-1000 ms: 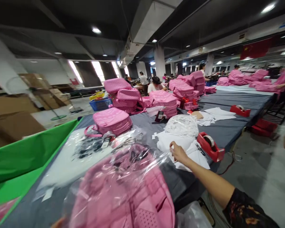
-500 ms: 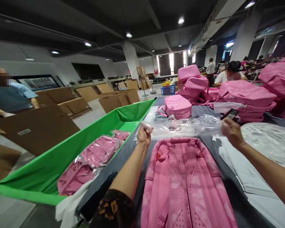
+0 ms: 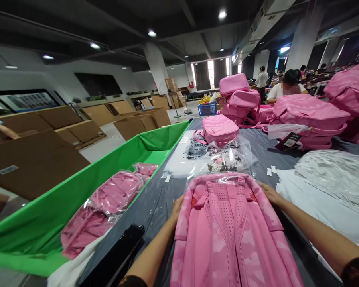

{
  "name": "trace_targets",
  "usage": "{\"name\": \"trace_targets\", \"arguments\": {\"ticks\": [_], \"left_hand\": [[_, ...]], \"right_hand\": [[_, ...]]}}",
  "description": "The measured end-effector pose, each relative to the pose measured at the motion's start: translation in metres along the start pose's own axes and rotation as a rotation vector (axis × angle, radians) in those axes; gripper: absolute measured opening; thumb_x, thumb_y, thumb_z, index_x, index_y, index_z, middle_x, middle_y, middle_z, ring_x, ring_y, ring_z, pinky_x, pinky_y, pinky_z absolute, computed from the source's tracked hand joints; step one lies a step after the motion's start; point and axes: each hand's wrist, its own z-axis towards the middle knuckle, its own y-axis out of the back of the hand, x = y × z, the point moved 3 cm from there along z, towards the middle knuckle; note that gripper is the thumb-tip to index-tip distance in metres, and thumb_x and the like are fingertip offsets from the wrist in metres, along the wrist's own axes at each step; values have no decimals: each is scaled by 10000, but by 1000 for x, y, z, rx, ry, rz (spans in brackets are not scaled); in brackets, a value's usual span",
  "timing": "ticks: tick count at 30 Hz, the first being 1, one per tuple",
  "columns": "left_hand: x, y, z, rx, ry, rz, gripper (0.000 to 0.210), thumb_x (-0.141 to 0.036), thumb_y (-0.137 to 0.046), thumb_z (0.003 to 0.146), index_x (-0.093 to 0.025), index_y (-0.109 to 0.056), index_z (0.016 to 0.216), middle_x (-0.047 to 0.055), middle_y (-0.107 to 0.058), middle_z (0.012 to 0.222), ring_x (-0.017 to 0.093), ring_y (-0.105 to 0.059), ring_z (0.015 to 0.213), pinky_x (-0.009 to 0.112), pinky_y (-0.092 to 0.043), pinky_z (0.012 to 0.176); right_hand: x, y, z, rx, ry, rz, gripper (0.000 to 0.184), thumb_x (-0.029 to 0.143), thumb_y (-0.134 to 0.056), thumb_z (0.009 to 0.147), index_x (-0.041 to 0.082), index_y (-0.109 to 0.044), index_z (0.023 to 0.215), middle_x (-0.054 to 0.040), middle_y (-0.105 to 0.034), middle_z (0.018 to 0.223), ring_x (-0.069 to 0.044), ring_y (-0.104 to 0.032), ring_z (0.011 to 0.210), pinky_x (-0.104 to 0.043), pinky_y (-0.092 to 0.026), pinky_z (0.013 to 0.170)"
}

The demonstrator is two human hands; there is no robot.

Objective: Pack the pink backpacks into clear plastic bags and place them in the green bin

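Note:
A pink backpack [image 3: 227, 243] lies in front of me, straps up. A clear plastic bag [image 3: 227, 157] with dark print reaches from its top end across the table; I cannot tell how far the bag goes over the backpack. My left hand [image 3: 177, 208] is closed against the backpack's upper left side, fingers mostly hidden behind the edge. On the opposite side, my right hand [image 3: 269, 195] grips near the upper right corner, its fingertips tucked out of sight. Whether the film is also pinched in either hand is hidden.
Left of the table, a green fabric bin [image 3: 155, 139] holds bagged backpacks [image 3: 116, 191]. Pink backpacks [image 3: 239, 99] are piled at the far side. White sheets [image 3: 299, 191] and a plastic-covered stack [image 3: 332, 171] lie right. A black object [image 3: 119, 247] sits at the left edge.
The clear bag has dropped from between my raised hands to the backpack's top end and the table. Both hands have come down and towards me, to the backpack's sides.

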Motion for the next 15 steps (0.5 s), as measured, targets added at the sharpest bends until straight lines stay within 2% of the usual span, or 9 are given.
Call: {"name": "trace_targets", "arguments": {"ticks": [3,6,9,12,14,15], "left_hand": [[2,11,-36,-40,3,5,488,-613,-536,820,-166,-732,798,70,-755,739,247,-687,739,348,-563,711],[5,26,-81,-226,-51,74,495,-605,-461,870,-220,-764,946,83,-809,956,276,-757,888,369,-607,804],[14,39,-135,-450,-129,184,462,-553,-440,923,-255,-760,1073,78,-802,1132,271,-772,1013,364,-619,911],[27,45,-208,-547,-177,274,468,-522,-397,984,-256,-753,1129,77,-793,1165,264,-761,1079,368,-612,987],[31,39,-265,-497,-154,306,436,-533,-401,1009,-305,-758,1111,74,-788,1143,283,-745,1108,414,-618,990],[31,34,-292,-456,-118,309,391,-537,-438,1014,-325,-750,1117,77,-774,1156,291,-731,1124,440,-619,977]], "right_hand": [[9,13,-29,-35,0,-26,686,769,-496,839,192,-793,1062,-159,-767,1174,-364,-713,1135,-507,-530,1048],[21,18,-79,-130,17,-84,676,700,-429,920,211,-749,1260,-116,-709,1323,-331,-662,1248,-491,-482,1125],[16,12,-155,-212,30,-149,626,606,-376,983,255,-662,1414,-65,-633,1439,-300,-601,1332,-469,-452,1167],[-8,7,-251,-317,66,-287,535,542,-361,998,440,-566,1482,20,-637,1434,-277,-629,1288,-454,-526,1114],[-25,4,-306,-190,105,-474,533,564,-399,983,564,-449,1513,58,-630,1446,-252,-626,1286,-425,-591,1026],[-31,3,-324,-84,117,-565,539,600,-413,982,571,-427,1520,43,-592,1495,-245,-598,1324,-416,-593,1008]]}}
